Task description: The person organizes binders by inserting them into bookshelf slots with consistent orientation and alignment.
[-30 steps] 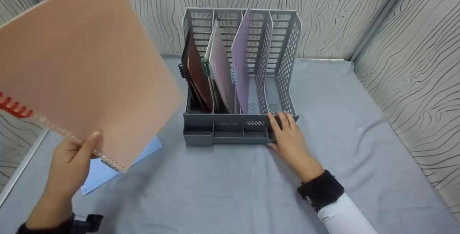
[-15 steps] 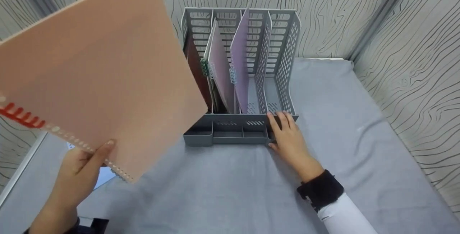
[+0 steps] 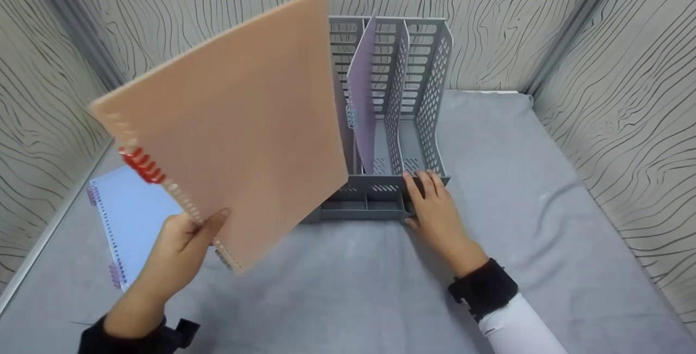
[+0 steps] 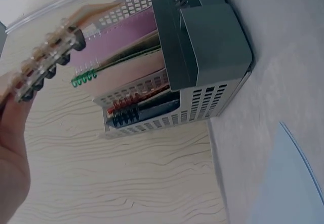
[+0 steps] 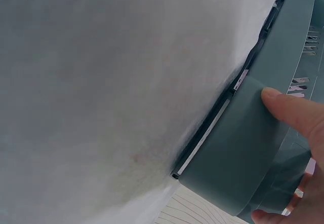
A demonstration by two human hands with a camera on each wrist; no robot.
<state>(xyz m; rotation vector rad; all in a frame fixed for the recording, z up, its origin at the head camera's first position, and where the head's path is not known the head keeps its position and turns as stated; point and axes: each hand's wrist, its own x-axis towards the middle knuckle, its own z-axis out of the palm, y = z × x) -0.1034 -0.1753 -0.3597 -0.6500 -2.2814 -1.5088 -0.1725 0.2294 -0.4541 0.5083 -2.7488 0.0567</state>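
Note:
My left hand point(image 3: 179, 250) pinches a peach-coloured spiral notebook point(image 3: 244, 125) near the lower end of its coil-bound edge, thumb on the cover. It is held up at a tilt, its lower right corner overlapping the front of the grey file organizer point(image 3: 440, 93) in the head view. Red coils show on part of its spine. My right hand point(image 3: 437, 218) grips the organizer's front right corner, thumb on the front tray point(image 5: 238, 138) and fingers over the front wall. A purple notebook point(image 3: 363, 87) stands in the organizer. The left wrist view shows a pink notebook point(image 4: 129, 74) and dark-coiled notebooks point(image 4: 152, 110) there too.
A light blue notebook point(image 3: 136, 202) with purple coils lies on the grey cloth point(image 3: 348, 289) at the left, partly behind my left hand. The organizer backs onto a wood-patterned wall point(image 3: 489, 28); similar walls stand at both sides.
My left hand has carried the peach notebook rightward to in front of the organizer's left half, uncovering more of the blue notebook. My right hand has stayed at the organizer's corner.

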